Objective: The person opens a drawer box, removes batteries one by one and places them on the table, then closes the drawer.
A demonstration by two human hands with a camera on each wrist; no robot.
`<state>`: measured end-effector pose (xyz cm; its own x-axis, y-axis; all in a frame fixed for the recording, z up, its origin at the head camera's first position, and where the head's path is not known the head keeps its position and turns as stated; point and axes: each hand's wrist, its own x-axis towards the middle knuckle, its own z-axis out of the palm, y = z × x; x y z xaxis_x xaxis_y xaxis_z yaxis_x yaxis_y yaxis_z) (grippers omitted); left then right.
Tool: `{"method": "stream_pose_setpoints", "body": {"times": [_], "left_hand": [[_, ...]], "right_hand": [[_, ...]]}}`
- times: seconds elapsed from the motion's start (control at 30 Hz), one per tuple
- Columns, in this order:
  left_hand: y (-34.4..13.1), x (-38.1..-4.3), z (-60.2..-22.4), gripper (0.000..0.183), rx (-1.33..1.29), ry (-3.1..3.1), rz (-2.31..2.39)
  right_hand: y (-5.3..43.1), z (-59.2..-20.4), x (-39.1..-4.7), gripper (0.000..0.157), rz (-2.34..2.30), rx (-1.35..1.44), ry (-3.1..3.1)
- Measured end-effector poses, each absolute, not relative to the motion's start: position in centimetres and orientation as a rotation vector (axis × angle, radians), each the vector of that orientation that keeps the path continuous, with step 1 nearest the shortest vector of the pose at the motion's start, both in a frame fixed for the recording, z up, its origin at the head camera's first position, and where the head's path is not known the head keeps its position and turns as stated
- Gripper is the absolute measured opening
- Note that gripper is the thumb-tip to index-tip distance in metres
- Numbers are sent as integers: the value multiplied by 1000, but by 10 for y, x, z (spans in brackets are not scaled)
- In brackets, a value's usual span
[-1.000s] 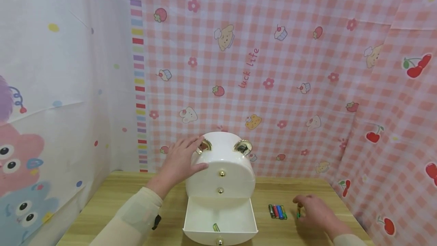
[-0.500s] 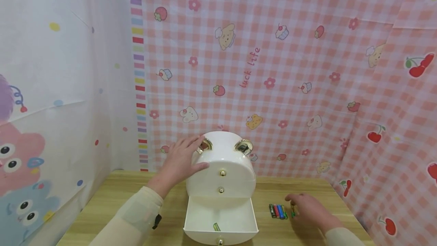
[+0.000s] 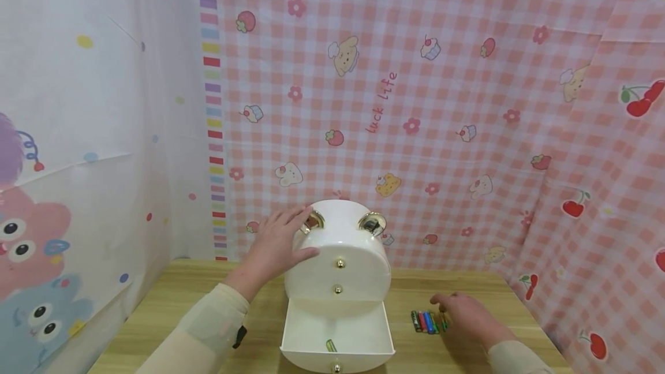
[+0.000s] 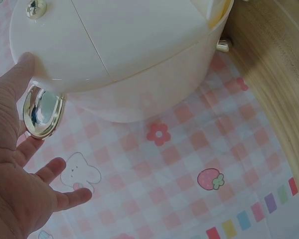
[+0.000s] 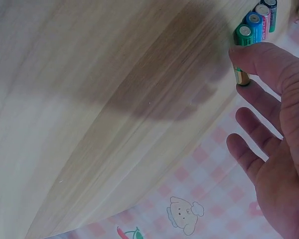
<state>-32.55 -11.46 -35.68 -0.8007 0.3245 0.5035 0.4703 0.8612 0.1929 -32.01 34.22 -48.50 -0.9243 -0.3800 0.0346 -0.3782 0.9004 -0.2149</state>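
Observation:
A white rounded mini drawer cabinet [image 3: 337,273] with gold ear-like rings stands on the table, its bottom drawer [image 3: 363,328] pulled out. One green battery [image 3: 331,345] lies in that drawer. My left hand [image 3: 275,247] rests on the cabinet's upper left side, fingers extended around the gold ring [image 4: 46,112], thumb on the white shell. To the right, my right hand [image 3: 470,315] pinches a green-and-gold battery [image 5: 241,77] between thumb and index finger, its other fingers spread. This battery stands right at the end of a row of several batteries [image 3: 425,322], coloured black, red, blue and green.
The wooden table [image 3: 208,316] runs up to a pink checked cloth [image 3: 415,85] behind and on the right. A white cartoon-print cloth [image 3: 104,131] hangs on the left. Small gold knobs [image 3: 340,263] stick out from the cabinet front.
My right hand has moved left with the pinched battery, bringing it up beside the row. The left hand stays on the cabinet. The view has shifted very slightly.

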Motion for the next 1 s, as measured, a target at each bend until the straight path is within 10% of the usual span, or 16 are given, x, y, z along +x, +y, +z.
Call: {"method": "stream_pose_setpoints", "body": {"times": [1.0], "left_hand": [[-114,-325,-355,93,-573,-2598,-434]], "right_hand": [[334,-491,-328,67,-351,-492,3042]]}}
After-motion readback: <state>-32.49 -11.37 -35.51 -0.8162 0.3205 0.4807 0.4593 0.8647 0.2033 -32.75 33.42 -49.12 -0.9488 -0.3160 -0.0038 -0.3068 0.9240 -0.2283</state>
